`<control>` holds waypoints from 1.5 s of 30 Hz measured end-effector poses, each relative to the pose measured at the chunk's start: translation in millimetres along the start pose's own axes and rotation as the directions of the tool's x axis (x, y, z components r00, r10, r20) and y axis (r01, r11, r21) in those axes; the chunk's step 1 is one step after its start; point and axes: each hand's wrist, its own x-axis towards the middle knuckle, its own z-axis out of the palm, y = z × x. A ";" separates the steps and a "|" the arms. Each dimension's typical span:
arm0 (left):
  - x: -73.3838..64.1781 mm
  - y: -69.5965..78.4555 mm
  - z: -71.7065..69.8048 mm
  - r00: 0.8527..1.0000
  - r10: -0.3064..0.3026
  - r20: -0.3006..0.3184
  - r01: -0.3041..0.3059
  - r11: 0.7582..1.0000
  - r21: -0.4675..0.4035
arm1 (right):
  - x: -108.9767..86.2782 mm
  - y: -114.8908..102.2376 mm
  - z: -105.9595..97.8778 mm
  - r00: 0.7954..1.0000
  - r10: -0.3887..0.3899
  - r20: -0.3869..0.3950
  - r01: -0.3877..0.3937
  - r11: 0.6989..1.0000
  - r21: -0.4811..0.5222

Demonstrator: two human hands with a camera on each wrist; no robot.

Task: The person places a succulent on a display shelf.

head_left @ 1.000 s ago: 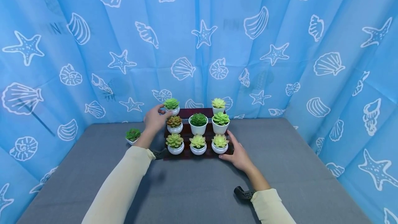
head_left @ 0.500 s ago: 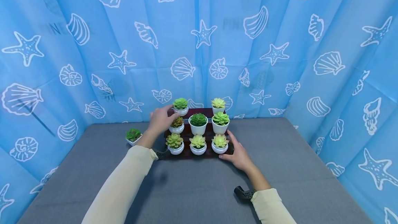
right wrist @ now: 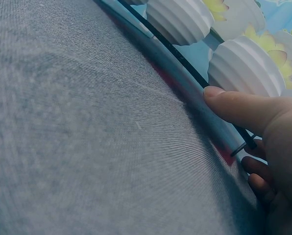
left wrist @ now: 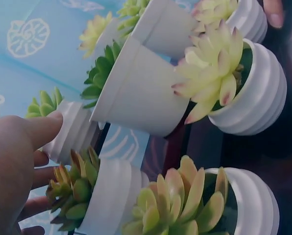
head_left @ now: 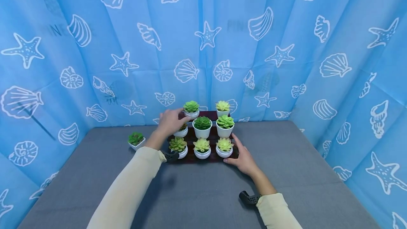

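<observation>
My left hand (head_left: 170, 122) pinches the white ribbed pot of a light green succulent (head_left: 191, 107) at the top tier of a dark red stepped plant rack (head_left: 208, 116). In the left wrist view, thumb and fingers grip that pot (left wrist: 75, 129) from its sides. Under this hand a rust-green succulent (head_left: 182, 131) sits partly hidden on the middle tier, beside a dark green one (head_left: 202, 130). At the rack's right end my right hand (head_left: 245, 160) holds the frame, thumb on its front edge (right wrist: 187, 63) and fingers curled behind, next to a yellow-green succulent (head_left: 224, 147).
Left of the rack, a small succulent in a square white pot (head_left: 136, 140) stands on the grey tablecloth (head_left: 203, 193). More potted succulents fill the rack's right side (head_left: 225, 128) and bottom tier (head_left: 202, 147). A blue shell-print curtain (head_left: 203, 45) hangs close behind.
My left hand has moved right along the top tier with the light green succulent, from the left end toward the middle. The right hand stays at the rack's right end.
</observation>
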 end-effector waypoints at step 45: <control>-13.5 30.4 24.2 0.992 0.036 -0.122 -0.019 0.990 0.137 | -0.4 -0.4 -1.7 1.000 0.011 0.012 -0.011 1.000 0.008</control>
